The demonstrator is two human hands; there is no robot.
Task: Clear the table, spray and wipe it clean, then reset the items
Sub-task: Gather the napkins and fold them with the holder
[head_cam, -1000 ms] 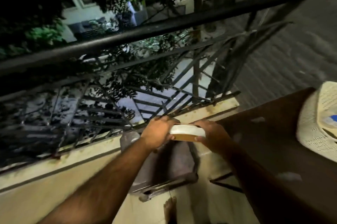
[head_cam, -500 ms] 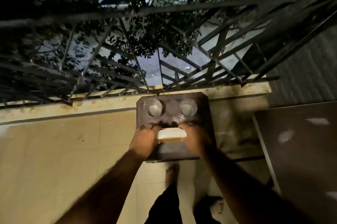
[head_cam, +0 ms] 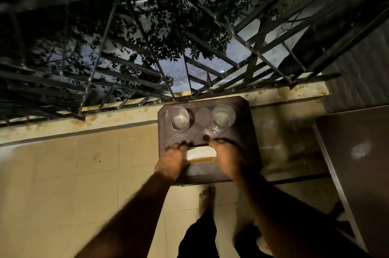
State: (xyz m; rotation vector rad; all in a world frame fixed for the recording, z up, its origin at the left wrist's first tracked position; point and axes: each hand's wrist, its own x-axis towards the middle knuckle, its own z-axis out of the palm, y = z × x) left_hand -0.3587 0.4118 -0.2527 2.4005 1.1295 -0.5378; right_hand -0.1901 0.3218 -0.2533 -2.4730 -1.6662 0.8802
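Observation:
A small container with a white lid and amber body [head_cam: 201,154] is held between both hands just above a dark brown plastic stool [head_cam: 246,144]. My left hand [head_cam: 171,158] grips its left end and my right hand [head_cam: 227,158] grips its right end. Two clear empty glasses stand upright at the stool's far side, one on the left [head_cam: 177,118] and one on the right [head_cam: 222,118]. Whether the container touches the stool top is unclear.
A dark table [head_cam: 362,163] with pale smudges fills the right edge. A black metal railing [head_cam: 147,81] on a stained ledge runs just beyond the stool. Tan floor tiles [head_cam: 73,184] spread to the left. My bare feet stand below the stool.
The view has swung from the railing down to the stool. Both hands have carried the container lower, over the stool's near half, behind the two glasses.

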